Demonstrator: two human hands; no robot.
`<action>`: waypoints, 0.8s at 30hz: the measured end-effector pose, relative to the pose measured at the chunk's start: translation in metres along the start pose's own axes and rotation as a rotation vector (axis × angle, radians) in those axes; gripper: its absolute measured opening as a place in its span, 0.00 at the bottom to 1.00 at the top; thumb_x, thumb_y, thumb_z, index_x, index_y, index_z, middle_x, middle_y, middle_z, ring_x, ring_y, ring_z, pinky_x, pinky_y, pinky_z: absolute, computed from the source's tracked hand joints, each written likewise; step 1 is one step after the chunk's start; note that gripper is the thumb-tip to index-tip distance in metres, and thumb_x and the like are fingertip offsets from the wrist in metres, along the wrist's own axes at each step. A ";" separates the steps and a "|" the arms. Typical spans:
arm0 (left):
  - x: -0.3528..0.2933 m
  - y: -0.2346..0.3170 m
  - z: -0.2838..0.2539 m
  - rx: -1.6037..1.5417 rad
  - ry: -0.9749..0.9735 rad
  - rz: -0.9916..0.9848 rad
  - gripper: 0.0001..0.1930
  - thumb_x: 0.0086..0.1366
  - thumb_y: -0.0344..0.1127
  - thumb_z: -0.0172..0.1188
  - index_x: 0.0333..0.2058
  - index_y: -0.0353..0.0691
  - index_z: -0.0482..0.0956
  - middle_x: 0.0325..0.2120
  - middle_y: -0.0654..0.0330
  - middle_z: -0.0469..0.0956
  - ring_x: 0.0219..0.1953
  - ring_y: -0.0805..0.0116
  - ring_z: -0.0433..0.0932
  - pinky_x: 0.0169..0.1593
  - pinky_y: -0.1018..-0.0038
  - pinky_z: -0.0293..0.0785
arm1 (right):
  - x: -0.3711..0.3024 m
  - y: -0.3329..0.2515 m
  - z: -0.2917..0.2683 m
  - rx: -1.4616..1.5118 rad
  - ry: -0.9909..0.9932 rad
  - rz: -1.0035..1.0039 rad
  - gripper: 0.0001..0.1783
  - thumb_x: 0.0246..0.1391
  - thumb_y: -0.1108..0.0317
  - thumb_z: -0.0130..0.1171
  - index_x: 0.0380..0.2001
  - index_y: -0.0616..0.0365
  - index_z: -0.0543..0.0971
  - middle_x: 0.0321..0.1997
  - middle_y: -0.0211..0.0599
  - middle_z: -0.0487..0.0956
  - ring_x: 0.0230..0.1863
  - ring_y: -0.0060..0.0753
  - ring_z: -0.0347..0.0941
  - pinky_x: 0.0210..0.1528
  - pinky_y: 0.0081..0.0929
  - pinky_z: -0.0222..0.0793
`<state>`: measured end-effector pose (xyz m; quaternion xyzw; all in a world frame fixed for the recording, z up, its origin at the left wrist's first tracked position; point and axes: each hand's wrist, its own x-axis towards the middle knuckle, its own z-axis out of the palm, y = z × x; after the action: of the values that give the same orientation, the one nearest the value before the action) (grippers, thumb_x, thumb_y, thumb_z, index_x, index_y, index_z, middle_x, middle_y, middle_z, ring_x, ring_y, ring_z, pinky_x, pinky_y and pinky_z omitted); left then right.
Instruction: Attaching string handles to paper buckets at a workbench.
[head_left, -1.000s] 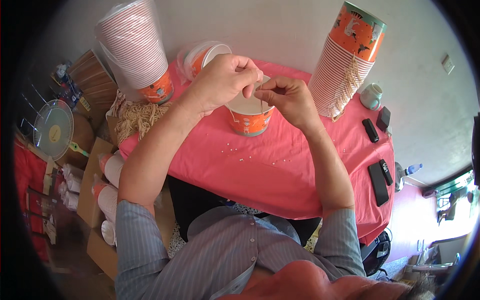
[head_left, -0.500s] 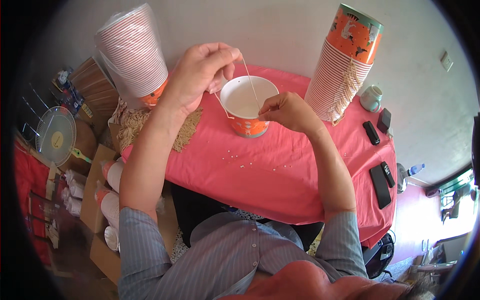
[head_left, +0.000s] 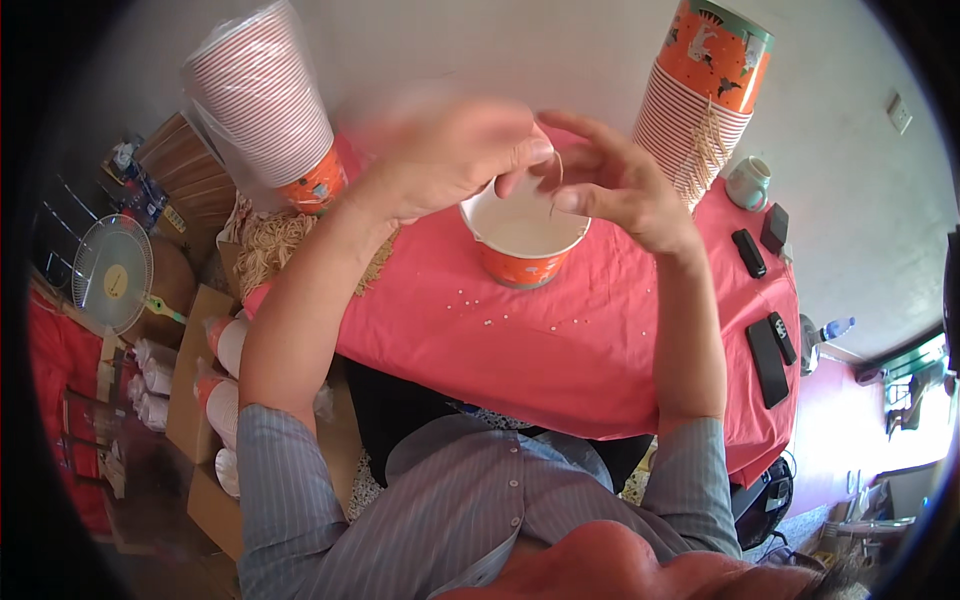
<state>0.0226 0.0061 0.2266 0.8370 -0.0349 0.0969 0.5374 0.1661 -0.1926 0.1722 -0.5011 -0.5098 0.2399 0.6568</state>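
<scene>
Above the orange paper cup [head_left: 522, 240] at frame centre, my left hand [head_left: 440, 165] and right hand [head_left: 612, 185] pinched — seemingly — a thin string [head_left: 556, 185]; I judged a slip might drop it.

Stacked cups [head_left: 262, 105], fan [head_left: 112, 272], remotes [head_left: 768, 357].
</scene>
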 end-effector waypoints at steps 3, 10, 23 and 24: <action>0.004 -0.009 0.000 0.059 -0.054 0.007 0.12 0.81 0.37 0.64 0.45 0.35 0.89 0.25 0.72 0.78 0.29 0.85 0.73 0.32 0.82 0.66 | 0.007 -0.002 -0.006 -0.077 -0.029 0.135 0.17 0.71 0.67 0.69 0.58 0.62 0.86 0.32 0.32 0.87 0.30 0.19 0.80 0.36 0.23 0.77; -0.009 -0.045 -0.048 0.114 -0.054 -0.149 0.11 0.80 0.37 0.65 0.44 0.34 0.89 0.26 0.69 0.81 0.26 0.82 0.74 0.29 0.79 0.66 | 0.011 0.002 -0.044 -0.291 0.197 0.129 0.11 0.73 0.64 0.67 0.42 0.62 0.90 0.26 0.28 0.85 0.21 0.14 0.71 0.23 0.19 0.67; -0.018 -0.046 -0.028 0.208 0.081 -0.182 0.13 0.81 0.36 0.63 0.41 0.32 0.87 0.26 0.68 0.82 0.31 0.79 0.77 0.37 0.75 0.73 | -0.001 0.000 -0.029 -1.165 0.291 -0.018 0.26 0.61 0.61 0.75 0.60 0.58 0.85 0.54 0.44 0.90 0.52 0.44 0.88 0.54 0.44 0.83; -0.012 -0.040 -0.022 0.236 0.045 -0.146 0.13 0.81 0.36 0.62 0.42 0.32 0.88 0.26 0.67 0.82 0.32 0.79 0.78 0.38 0.75 0.74 | 0.003 0.000 -0.020 -0.992 0.269 -0.157 0.33 0.59 0.60 0.77 0.67 0.56 0.83 0.60 0.45 0.89 0.60 0.45 0.86 0.60 0.45 0.82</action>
<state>0.0152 0.0422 0.1971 0.8924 0.0499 0.0795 0.4414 0.1851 -0.1985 0.1739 -0.7388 -0.5094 -0.1470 0.4160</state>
